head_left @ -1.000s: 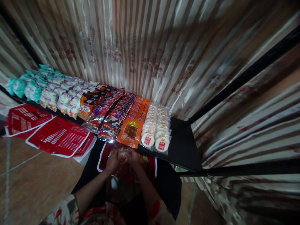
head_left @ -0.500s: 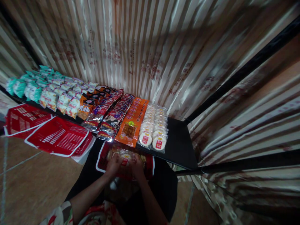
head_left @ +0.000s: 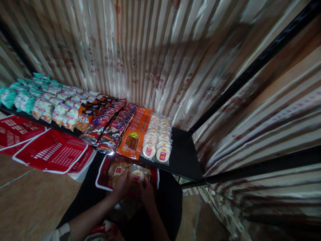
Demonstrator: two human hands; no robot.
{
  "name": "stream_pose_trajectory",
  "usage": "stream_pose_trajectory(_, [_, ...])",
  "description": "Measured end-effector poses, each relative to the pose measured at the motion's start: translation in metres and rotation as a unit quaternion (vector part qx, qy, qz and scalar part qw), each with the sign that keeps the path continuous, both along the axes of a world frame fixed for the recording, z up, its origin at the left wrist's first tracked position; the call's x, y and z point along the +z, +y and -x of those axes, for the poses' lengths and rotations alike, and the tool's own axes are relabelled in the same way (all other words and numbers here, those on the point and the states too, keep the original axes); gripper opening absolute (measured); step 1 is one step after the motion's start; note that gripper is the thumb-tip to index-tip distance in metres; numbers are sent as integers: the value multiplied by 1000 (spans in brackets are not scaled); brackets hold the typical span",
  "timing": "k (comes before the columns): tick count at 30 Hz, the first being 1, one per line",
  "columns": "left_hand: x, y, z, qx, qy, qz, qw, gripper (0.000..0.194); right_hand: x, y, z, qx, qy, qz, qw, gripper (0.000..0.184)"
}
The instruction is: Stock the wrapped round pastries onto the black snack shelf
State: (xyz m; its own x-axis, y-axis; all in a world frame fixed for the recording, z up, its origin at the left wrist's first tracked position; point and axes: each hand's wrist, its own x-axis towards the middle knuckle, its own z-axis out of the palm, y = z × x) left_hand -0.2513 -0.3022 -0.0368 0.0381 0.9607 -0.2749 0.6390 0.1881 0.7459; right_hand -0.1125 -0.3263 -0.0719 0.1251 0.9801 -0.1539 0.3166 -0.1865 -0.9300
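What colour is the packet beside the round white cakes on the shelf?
Orange packet, seen best in the head view.

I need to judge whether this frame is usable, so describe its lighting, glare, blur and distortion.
Head view: dim overall, the hands and the red basket they reach into lying in shadow; bright glare streaks down the striped curtain; snack packets on the black shelf catch shiny highlights; edges look smeared, and the black frame bars bend with wide-angle distortion.

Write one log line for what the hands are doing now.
left hand: on clear snack packet | right hand: same packet | packet: over red basket | shelf: snack rows
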Motion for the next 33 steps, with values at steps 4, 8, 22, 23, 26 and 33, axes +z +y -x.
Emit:
stream_pose_trajectory(4, [12,2,-10,-17,2,-15,1000,17,12,-3,-10,-24,-22,-12,999,28])
stream_pose_trajectory(8, [18,4,-25,-18,-17,-95,995,17,23,0,-21,-59,-33,-33,997,37])
stream_pose_trajectory(22, [53,40,-93,-36,-101,-169,980,16,54,27,-56,-226,-191,-135,946,84])
stream_pose_trajectory(23, [55,44,-96,-38,-94,-165,981,16,54,29,-58,-227,-199,-144,942,84])
stream_pose_trajectory(26, [59,52,-103,-42,-70,-160,984,14,52,37,-61,-223,-230,-176,931,85])
stream_pose_trajectory(33, [62,60,-107,-53,-18,-132,990,13,42,46,-61,-196,-319,-231,898,76])
